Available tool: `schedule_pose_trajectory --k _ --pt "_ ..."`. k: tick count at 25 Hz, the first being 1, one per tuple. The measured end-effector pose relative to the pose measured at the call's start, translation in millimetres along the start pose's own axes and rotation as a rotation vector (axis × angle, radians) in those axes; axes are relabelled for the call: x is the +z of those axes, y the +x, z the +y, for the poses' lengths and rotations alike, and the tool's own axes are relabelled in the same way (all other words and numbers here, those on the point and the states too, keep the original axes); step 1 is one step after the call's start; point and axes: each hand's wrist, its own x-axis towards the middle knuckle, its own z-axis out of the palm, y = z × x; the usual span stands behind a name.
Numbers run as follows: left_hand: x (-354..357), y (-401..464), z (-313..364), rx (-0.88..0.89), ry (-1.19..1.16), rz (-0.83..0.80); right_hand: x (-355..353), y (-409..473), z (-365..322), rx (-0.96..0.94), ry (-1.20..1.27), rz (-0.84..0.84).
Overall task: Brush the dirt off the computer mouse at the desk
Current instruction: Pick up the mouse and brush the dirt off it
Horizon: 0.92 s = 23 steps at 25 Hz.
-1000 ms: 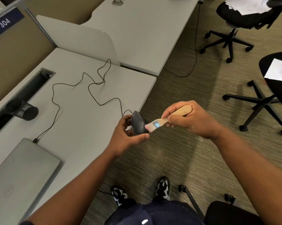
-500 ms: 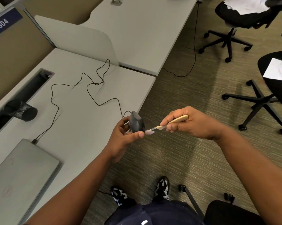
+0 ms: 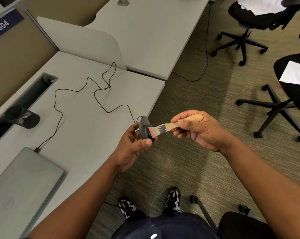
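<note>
The counter [image 3: 87, 138] is taken as the landmark, and places are given from its near right edge. On the counter, left of that edge, a closed laptop [image 3: 19, 183] and a dark mesh cup [image 3: 24, 117] lying on its side are noted; a thin black cable [image 3: 94, 94] runs in loose loops across the surface toward the edge.

Just off the edge, over the carpet, the computer mouse [image 3: 144, 129] is held by the left hand [image 3: 133, 145]. The thumb is pressed on its lower end and the fingers [image 3: 134, 127] are curled round its far side. The mouse is turned on edge, its long axis near upright, so that one broad face looks right, toward the brush.

Further right, the brush [image 3: 173, 126] is gripped by the right hand [image 3: 199, 130], thumb and fingers closed round the pale wooden handle. The brush lies almost level, its long axis crossing that of the mouse, and the bristles are touching the right-facing surface.

The mouse appears dark grey to black, matt and smooth. Which face is presented cannot be told, and no dirt can be made out at this size. It is judged that brushing is under way, and that the next stroke depends on the bristles being drawn along the long axis while the left hand keeps the body steady.
</note>
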Motion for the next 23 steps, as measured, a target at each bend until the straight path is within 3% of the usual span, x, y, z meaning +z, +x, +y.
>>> schedule_pose_trajectory --k 3,6,10,14,17,20,23 --pt "-2.8 -1.1 -1.5 -0.004 -0.013 -0.003 -5.0 -1.1 -0.7 -0.028 -0.074 0.037" --pt "0.2 -2.9 -1.4 -0.011 -0.016 -0.021 -1.9 -2.7 -2.1 -0.041 0.064 0.014" --pt "0.5 -2.2 -0.7 -0.009 0.045 -0.009 -1.8 -3.9 -3.0 -0.024 -0.120 -0.021" --pt "-3.6 -6.0 -1.4 0.045 0.300 -0.012 -4.8 -2.9 -7.0 -0.105 -0.167 0.143" --pt "-1.0 -5.0 -3.1 0.082 0.508 -0.027 2.4 -0.9 -14.8 -0.085 -0.176 0.075" --pt "1.4 -2.2 -0.7 0.103 0.663 -0.030 9.2 4.7 -19.3 -0.020 -0.380 0.066" --pt "2.7 -2.3 0.9 0.139 0.749 -0.066 12.9 11.2 -17.9 -0.073 -0.507 0.203"
